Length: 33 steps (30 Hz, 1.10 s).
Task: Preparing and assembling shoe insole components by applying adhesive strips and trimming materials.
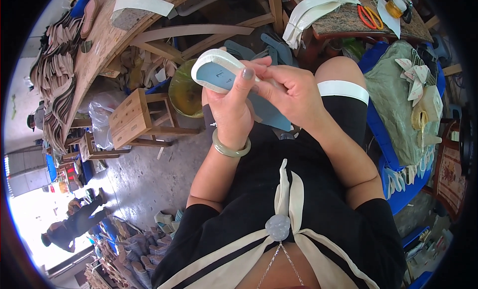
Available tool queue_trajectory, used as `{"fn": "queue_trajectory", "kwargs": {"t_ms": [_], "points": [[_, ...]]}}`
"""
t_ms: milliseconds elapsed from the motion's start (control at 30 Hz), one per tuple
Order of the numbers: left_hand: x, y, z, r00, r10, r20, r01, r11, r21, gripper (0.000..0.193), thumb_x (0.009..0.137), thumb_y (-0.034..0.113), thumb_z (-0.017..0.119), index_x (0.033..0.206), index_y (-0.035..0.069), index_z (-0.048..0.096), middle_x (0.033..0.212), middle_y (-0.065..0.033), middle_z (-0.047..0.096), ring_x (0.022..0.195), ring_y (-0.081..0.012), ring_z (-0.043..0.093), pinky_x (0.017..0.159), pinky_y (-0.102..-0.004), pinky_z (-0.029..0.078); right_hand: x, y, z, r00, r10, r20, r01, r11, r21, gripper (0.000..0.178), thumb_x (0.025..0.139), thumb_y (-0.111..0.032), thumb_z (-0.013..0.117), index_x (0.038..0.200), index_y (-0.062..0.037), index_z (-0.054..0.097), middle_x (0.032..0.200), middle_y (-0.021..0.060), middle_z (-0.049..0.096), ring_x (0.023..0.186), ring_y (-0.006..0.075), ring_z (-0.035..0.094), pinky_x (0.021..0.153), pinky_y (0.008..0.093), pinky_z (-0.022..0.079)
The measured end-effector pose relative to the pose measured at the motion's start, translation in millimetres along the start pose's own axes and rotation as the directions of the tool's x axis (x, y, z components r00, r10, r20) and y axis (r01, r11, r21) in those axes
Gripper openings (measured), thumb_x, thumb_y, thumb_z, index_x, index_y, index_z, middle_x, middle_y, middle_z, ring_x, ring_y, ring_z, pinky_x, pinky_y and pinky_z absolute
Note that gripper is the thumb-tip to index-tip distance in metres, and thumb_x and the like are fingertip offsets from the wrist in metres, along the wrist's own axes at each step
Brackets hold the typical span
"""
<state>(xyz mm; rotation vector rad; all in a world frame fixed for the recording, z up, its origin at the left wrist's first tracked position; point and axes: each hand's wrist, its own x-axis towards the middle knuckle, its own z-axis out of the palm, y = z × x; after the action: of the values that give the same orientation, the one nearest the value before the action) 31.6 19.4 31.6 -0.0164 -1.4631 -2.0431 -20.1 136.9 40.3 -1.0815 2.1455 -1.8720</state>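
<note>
Left hand (231, 112) grips a blue-grey shoe insole (216, 75) with white edging (219, 54) above the lap; the right hand (295, 89) bunches its fingers just beside, whatever they pinch hidden. A white band (343, 89) crosses the right thigh. Farther out, white strips (318, 11) lie on a tabletop (341, 26); leftward stands a wooden stool (129, 119).

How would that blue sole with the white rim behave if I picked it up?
The blue sole is probably fairly stiff, since its rounded end shows no obvious droop in the left hand. It looks thin, so it's likely light. Its broad, flat face suggests it would slide rather than roll.
</note>
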Motion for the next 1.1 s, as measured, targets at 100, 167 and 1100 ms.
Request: {"fn": "queue_trajectory", "kwargs": {"t_ms": [100, 167, 1100], "points": [[2, 6, 1, 0.999, -0.027, -0.043, 0.027, 1.0, 0.002, 0.031, 0.089, 0.022, 0.063, 0.106, -0.001, 0.05, 0.086, -0.011, 0.065, 0.087, -0.0254, 0.065, 0.082, -0.0383, 0.05, -2, 9, -2, 0.998, 0.055, -0.03, -0.049, 0.982, 0.18, 0.019, 0.082, -0.013, 0.069, 0.1, -0.0043, 0.07, 0.076, 0.008, 0.066, 0.064, 0.013, 0.061, 0.058, 0.0245, 0.047], [4, 11, -2, 0.984, -0.088, -0.156, 0.066, 0.989, -0.136, 0.027, 0.09, 0.022, 0.063, 0.102, 0.001, 0.051, 0.082, -0.0089, 0.063, 0.082, -0.023, 0.065, 0.08, -0.0376, 0.051, -5, 3, -13, 0.975, 0.218, 0.032, -0.218, 0.932, 0.289, 0.016, 0.084, -0.006, 0.066, 0.098, 0.001, 0.069, 0.078, 0.0037, 0.065, 0.071, 0.0073, 0.058, 0.062, 0.0204, 0.045], [-9, -11, 1, 0.952, -0.304, 0.023, 0.297, 0.909, -0.294, 0.03, 0.09, 0.028, 0.061, 0.104, 0.001, 0.054, 0.101, -0.0134, 0.059, 0.1, -0.0273, 0.059, 0.088, -0.0394, 0.047, -26, 20, -23, 0.894, 0.447, 0.014, -0.399, 0.783, 0.477, 0.022, 0.088, -0.018, 0.065, 0.101, -0.0008, 0.07, 0.079, 0.0017, 0.068, 0.07, 0.0037, 0.058, 0.062, 0.0175, 0.047]]}}
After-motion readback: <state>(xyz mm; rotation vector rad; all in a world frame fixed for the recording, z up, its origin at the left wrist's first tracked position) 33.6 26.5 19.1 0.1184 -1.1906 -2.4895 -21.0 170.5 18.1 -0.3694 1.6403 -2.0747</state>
